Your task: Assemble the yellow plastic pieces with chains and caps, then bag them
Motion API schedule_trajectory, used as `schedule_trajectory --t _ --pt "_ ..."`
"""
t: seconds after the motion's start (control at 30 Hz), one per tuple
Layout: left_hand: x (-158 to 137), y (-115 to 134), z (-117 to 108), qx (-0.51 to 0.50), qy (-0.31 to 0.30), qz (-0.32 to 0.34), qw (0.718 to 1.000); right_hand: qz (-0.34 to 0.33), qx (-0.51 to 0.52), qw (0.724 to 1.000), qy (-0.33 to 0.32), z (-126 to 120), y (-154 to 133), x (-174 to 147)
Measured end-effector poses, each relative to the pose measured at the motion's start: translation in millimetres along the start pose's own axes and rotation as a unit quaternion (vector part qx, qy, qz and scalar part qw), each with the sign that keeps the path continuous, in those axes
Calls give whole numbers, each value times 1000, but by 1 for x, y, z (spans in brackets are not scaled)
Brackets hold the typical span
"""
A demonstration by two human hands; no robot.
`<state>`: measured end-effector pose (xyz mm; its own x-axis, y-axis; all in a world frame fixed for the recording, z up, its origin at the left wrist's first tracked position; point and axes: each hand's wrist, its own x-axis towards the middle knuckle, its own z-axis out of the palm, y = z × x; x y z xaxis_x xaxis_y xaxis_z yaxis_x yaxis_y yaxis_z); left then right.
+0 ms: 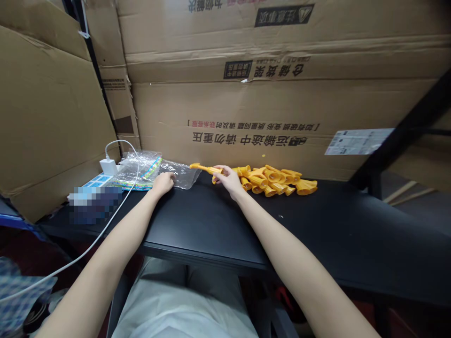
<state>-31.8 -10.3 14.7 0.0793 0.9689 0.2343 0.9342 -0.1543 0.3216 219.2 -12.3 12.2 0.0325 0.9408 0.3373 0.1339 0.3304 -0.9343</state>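
Note:
In the head view my right hand has its thumb and fingers closed around a yellow plastic piece with a slim stem. The stem points left, over the edge of a clear plastic bag. My left hand is closed at the near edge of that bag, fingers curled onto the film. Just right of my right hand lies a heap of similar yellow pieces, several with hollow, flared ends facing me.
More clear bags with colourful printed edges lie at the left. A white charger sits on a power strip, its cable trailing forward off the black table. Cardboard walls the back, and a black post slants at right.

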Motion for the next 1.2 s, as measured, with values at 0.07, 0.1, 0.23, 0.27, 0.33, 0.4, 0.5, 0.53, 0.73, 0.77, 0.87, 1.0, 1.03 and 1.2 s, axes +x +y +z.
schedule_trajectory --t 0.07,0.1,0.23,0.27,0.33,0.4,0.5,0.53,0.73,0.77,0.87,1.0,1.03,1.2 --pt "-1 2 -3 16 11 -27 999 32 -29 997 -58 2 0 -5" --pt "-2 3 -4 28 14 -38 999 46 -47 995 -81 3 0 -6" --pt "-5 10 -7 85 17 -76 993 67 -120 983 -123 2 2 -8" --pt "-6 11 -8 98 18 -82 992 63 -145 979 -127 1 3 -8" --pt "-7 15 -7 118 20 -90 989 48 -206 968 -136 0 3 -7" --pt "-8 17 -4 130 27 -93 987 28 -275 950 -144 -1 2 -7" --pt "-10 21 2 135 37 -63 988 -6 -359 921 -150 -3 -2 -8" --pt "-11 23 3 131 34 -43 990 -19 -383 911 -150 -3 -3 -9" --pt "-16 39 7 100 -5 -1 995 -58 -474 862 -167 -9 -7 -10" --pt "-16 41 7 104 -4 -3 995 -51 -469 865 -171 -10 -7 -10" --pt "-18 44 9 122 0 6 993 -32 -455 874 -170 -11 -5 -7" --pt "-20 46 15 128 3 62 990 -54 -445 881 -152 -8 -4 -8" --pt "-21 46 16 129 7 80 988 -65 -442 882 -147 -7 -5 -8" --pt "-22 47 23 133 51 168 975 -127 -429 885 -129 0 -7 -11"
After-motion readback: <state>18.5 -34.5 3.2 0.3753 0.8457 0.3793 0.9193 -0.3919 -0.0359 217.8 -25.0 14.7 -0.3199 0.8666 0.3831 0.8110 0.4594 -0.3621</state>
